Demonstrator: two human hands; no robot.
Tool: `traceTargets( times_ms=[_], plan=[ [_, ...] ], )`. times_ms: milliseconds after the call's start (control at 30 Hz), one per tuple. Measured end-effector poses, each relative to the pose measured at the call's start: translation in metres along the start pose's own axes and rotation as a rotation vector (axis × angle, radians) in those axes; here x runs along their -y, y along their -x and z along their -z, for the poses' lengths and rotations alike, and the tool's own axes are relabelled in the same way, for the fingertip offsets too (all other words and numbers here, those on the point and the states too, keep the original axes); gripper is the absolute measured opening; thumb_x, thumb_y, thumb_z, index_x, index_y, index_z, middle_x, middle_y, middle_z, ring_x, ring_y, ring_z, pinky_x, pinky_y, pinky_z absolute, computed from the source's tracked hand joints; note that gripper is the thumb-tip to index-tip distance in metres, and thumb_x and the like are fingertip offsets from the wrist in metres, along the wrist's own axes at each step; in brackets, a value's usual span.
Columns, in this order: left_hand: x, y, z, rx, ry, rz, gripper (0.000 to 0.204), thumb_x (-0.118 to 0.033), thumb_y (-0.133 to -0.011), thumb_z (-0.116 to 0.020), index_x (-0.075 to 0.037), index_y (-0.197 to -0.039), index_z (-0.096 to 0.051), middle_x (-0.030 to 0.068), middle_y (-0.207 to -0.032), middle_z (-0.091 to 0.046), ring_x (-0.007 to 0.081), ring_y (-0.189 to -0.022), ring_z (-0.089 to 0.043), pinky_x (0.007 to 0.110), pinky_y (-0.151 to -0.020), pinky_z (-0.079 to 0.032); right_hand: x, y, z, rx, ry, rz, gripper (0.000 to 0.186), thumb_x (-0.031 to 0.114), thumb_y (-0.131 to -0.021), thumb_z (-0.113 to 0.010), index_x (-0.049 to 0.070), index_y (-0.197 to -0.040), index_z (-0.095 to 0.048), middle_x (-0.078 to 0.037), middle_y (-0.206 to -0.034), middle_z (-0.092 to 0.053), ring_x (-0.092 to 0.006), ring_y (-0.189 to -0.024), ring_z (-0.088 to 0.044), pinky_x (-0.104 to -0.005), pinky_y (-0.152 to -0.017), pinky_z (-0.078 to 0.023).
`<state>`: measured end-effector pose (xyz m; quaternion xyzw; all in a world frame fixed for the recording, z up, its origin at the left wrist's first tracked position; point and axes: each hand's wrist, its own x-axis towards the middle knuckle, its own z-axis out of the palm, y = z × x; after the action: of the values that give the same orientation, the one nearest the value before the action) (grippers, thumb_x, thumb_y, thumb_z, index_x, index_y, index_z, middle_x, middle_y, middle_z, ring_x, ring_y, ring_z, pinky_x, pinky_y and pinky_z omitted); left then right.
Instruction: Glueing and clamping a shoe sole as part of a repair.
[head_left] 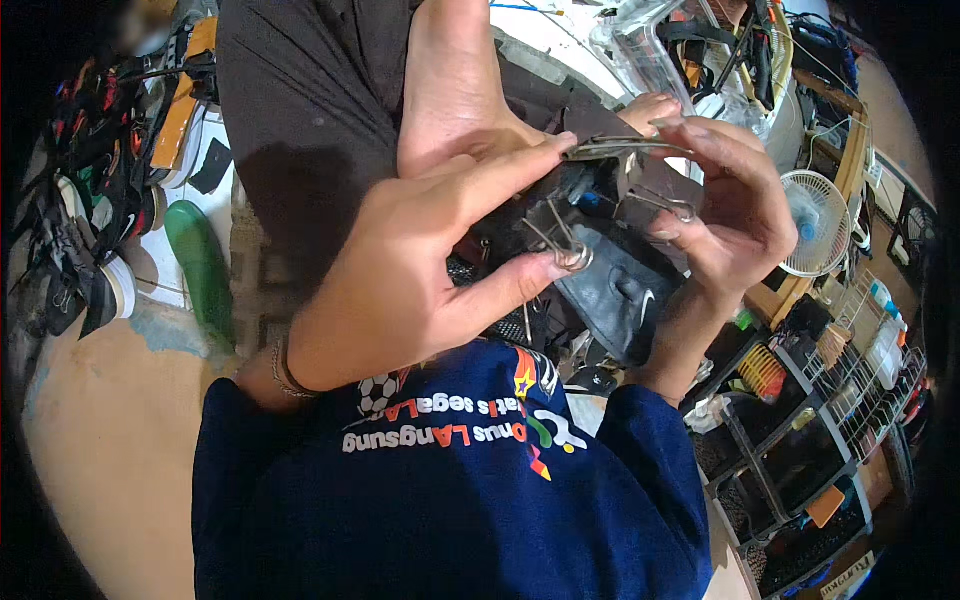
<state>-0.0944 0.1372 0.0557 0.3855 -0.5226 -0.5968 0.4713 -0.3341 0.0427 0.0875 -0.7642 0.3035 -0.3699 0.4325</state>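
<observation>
In front of my chest I hold a dark shoe-like piece [612, 285] with a smooth black flap and a small white curved mark. Wire-handled metal binder clips grip its upper part. My left hand [400, 260] is closed on the left clip [562, 245], its thumb on the bent wire handle and its index finger stretched to the upper edge. On the other side my right hand [730, 200] pinches the right clip [660, 203], thumb below and fingers above. The fingers partly cover both clips and the piece's inside.
Behind my hands is a bare foot [450, 80] beside dark trousers [310, 110]. A green sole [197, 262] lies at left near a pile of shoes [100, 230]. To the right are a white fan [815, 222] and a wire rack [865, 370]. Clear plastic [640, 45] lies at the top.
</observation>
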Motion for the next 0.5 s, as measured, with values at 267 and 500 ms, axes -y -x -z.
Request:
traceTargets(
  times_ms=[267, 500],
  plan=[
    [-0.009, -0.007, -0.009, -0.023, -0.135, -0.062, 0.059, -0.005, -0.080, -0.079, 0.010, -0.131, -0.055, 0.0250, -0.116, -0.069, 0.0202, -0.088, -0.073, 0.027, -0.074, -0.056, -0.007, 0.006, 0.011, -0.013, -0.126, 0.024, 0.060, 0.013, -0.070, -0.088, -0.014, -0.115, -0.059, -0.027, -0.111, -0.065, -0.0309, -0.101, -0.068, -0.0390, -0.086, -0.059],
    [-0.016, -0.005, -0.009, -0.007, -0.171, -0.016, 0.059, -0.007, -0.079, -0.081, 0.009, -0.130, -0.057, 0.0263, -0.116, -0.068, 0.0238, -0.092, -0.073, 0.029, -0.079, -0.056, -0.008, 0.008, 0.011, -0.028, -0.116, 0.049, 0.055, 0.019, -0.074, -0.086, -0.012, -0.111, -0.060, -0.024, -0.106, -0.066, -0.0322, -0.095, -0.069, -0.0399, -0.081, -0.058]
  ],
)
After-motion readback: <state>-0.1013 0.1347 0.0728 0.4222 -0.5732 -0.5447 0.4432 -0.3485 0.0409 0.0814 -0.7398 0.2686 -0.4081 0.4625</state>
